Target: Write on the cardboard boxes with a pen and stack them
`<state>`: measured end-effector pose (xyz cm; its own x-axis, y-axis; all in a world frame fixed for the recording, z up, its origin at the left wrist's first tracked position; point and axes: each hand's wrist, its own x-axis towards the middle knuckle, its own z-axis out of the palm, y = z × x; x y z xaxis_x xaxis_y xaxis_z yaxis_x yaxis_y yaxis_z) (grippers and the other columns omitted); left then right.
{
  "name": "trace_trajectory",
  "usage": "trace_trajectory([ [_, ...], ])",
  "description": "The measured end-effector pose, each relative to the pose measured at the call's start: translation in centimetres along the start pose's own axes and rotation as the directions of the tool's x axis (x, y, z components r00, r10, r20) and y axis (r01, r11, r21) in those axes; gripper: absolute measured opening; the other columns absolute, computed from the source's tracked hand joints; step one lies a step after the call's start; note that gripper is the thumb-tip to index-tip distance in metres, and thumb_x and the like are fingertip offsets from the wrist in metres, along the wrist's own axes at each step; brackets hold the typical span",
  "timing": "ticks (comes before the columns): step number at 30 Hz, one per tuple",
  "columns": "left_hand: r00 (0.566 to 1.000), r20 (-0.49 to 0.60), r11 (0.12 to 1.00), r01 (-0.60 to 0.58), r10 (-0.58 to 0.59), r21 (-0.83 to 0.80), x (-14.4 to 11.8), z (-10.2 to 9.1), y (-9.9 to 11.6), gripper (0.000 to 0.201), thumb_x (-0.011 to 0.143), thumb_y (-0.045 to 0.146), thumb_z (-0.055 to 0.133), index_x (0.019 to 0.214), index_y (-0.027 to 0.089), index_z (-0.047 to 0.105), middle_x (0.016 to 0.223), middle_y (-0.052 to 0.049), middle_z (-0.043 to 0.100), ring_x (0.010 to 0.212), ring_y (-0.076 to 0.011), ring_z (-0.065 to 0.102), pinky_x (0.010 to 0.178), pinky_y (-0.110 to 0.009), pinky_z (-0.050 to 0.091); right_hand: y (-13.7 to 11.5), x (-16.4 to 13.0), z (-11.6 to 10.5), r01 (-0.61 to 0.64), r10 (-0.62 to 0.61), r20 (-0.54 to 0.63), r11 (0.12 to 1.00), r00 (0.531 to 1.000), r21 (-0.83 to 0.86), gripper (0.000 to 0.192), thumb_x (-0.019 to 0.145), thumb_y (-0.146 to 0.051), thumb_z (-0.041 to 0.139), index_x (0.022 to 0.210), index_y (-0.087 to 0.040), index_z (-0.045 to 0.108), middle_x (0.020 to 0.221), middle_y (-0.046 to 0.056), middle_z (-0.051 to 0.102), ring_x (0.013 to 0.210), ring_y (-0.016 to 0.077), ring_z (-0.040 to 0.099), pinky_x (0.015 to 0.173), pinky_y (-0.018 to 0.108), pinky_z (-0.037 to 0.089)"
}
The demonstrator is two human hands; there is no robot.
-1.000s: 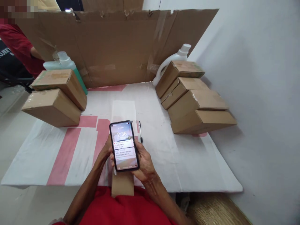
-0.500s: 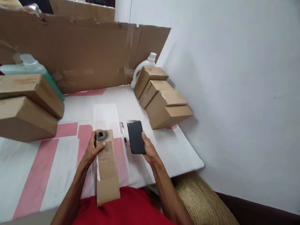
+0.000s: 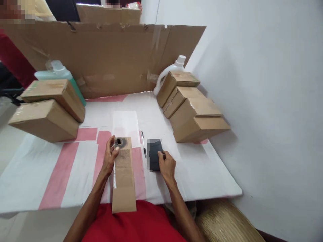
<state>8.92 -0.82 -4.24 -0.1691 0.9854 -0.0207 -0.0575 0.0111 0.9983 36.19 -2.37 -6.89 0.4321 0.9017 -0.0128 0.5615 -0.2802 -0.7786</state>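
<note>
Nearest, at lower centre, the left hand (image 3: 110, 157) pinches the far end of a long flat brown cardboard strip (image 3: 123, 174); the right hand (image 3: 167, 165) lies fingers-down on a dark rectangular phone (image 3: 154, 155) just right of it. Likely the phone is being parked; next calls for both hands on the strip. Farther up, stacked brown cartons (image 3: 194, 112).

Left hand (image 3: 110, 157) grips cardboard strip (image 3: 123, 174); right hand (image 3: 167, 165) presses phone (image 3: 155, 155).

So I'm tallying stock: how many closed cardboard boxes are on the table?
6. Two are stacked at the left: upper box, lower box. Four lean in a row at the right. More may hide behind the cardboard screen.
</note>
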Motion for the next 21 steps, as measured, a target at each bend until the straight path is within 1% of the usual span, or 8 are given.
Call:
trace_trajectory([
  [3, 0.991, -0.133, 1.0, 0.025, -0.024, 0.007, -1.6, -0.2, -1.0, 0.078, 0.093, 0.073, 0.054, 0.151, 0.021, 0.047, 0.156, -0.017, 0.05, 0.148, -0.0329, 0.048, 0.124, -0.051, 0.037, 0.3, 0.0, 0.1, 0.034, -0.035, -0.01, 0.996, 0.999, -0.081, 0.05, 0.09, -0.055, 0.044, 0.094, -0.015, 0.073, 0.09, 0.015, 0.066, 0.083, 0.0284, 0.057, 0.08, 0.04, 0.043],
  [6, 0.984, -0.173, 0.999, 0.042, -0.042, -0.002, -4.1, -1.1, -1.8, 0.075, 0.098, 0.072, 0.047, 0.153, 0.022, 0.045, 0.157, -0.017, 0.049, 0.146, -0.0315, 0.051, 0.122, -0.05, 0.04, 0.5, -0.2, 0.1, 0.094, -0.099, -0.016, 0.972, 0.995, -0.216, 0.051, 0.095, -0.049, 0.04, 0.102, -0.012, 0.075, 0.096, 0.017, 0.065, 0.085, 0.0305, 0.059, 0.079, 0.044, 0.048],
  [9, 0.983, -0.178, 0.998, 0.055, -0.048, 0.037, -7.3, -2.1, -2.4, 0.071, 0.101, 0.069, 0.044, 0.157, 0.025, 0.043, 0.164, -0.015, 0.043, 0.149, -0.0306, 0.047, 0.125, -0.051, 0.036, 0.3, -1.9, -0.2, 0.311, -0.331, -0.014, 0.901, 0.944, -0.304, 0.054, 0.1, -0.045, 0.043, 0.131, -0.008, 0.067, 0.114, 0.022, 0.064, 0.103, 0.0347, 0.063, 0.086, 0.049, 0.055],
  [11, 0.985, -0.161, 0.994, 0.067, -0.053, 0.082, -9.4, -2.4, -2.5, 0.07, 0.102, 0.068, 0.042, 0.159, 0.027, 0.042, 0.167, -0.013, 0.04, 0.152, -0.0312, 0.043, 0.127, -0.052, 0.033, -0.3, -4.0, -0.5, 0.594, -0.581, 0.132, 0.77, 0.804, -0.233, 0.059, 0.102, -0.039, 0.05, 0.155, -0.013, 0.048, 0.139, 0.023, 0.058, 0.126, 0.0358, 0.058, 0.099, 0.052, 0.055],
  [14, 0.998, 0.002, 0.985, 0.057, -0.058, 0.164, -11.3, -2.2, -1.7, 0.072, 0.102, 0.068, 0.043, 0.16, 0.027, 0.042, 0.167, -0.013, 0.041, 0.155, -0.0321, 0.039, 0.129, -0.052, 0.029, -1.8, -7.3, -0.8, 0.879, -0.823, 0.343, 0.477, 0.453, -0.016, 0.076, 0.101, -0.022, 0.053, 0.169, -0.025, 0.019, 0.171, 0.02, 0.027, 0.155, 0.0363, 0.035, 0.112, 0.054, 0.049],
  [15, 0.996, 0.06, 0.98, 0.053, -0.066, 0.193, -11.5, -2.2, -1.0, 0.071, 0.102, 0.067, 0.042, 0.161, 0.027, 0.043, 0.166, -0.012, 0.042, 0.156, -0.0316, 0.037, 0.13, -0.051, 0.027, -2.4, -8.0, -0.8, 0.91, -0.852, 0.363, 0.414, 0.377, 0.026, 0.08, 0.1, -0.017, 0.053, 0.17, -0.026, 0.015, 0.174, 0.018, 0.018, 0.159, 0.0372, 0.027, 0.115, 0.056, 0.047],
  [18, 0.974, 0.183, 0.963, 0.084, -0.133, 0.255, -10.5, -3.7, 2.7, 0.069, 0.103, 0.064, 0.044, 0.161, 0.028, 0.044, 0.167, -0.01, 0.043, 0.157, -0.0306, 0.035, 0.132, -0.051, 0.024, -4.9, -8.0, -0.6, 0.931, -0.883, 0.356, 0.356, 0.306, 0.084, 0.081, 0.099, -0.018, 0.056, 0.17, -0.026, 0.017, 0.177, 0.017, 0.012, 0.162, 0.0405, 0.017, 0.118, 0.062, 0.042],
  [21, 0.917, 0.319, 0.959, 0.172, -0.239, 0.225, -9.3, -7.6, 8.2, 0.07, 0.099, 0.069, 0.05, 0.158, 0.032, 0.049, 0.166, -0.009, 0.045, 0.148, -0.0352, 0.046, 0.124, -0.055, 0.037, -8.6, -6.3, 0.5, 0.904, -0.892, 0.324, 0.386, 0.316, 0.183, 0.086, 0.095, -0.035, 0.066, 0.168, -0.02, 0.023, 0.171, 0.022, 0.026, 0.155, 0.0434, 0.031, 0.116, 0.066, 0.042],
])
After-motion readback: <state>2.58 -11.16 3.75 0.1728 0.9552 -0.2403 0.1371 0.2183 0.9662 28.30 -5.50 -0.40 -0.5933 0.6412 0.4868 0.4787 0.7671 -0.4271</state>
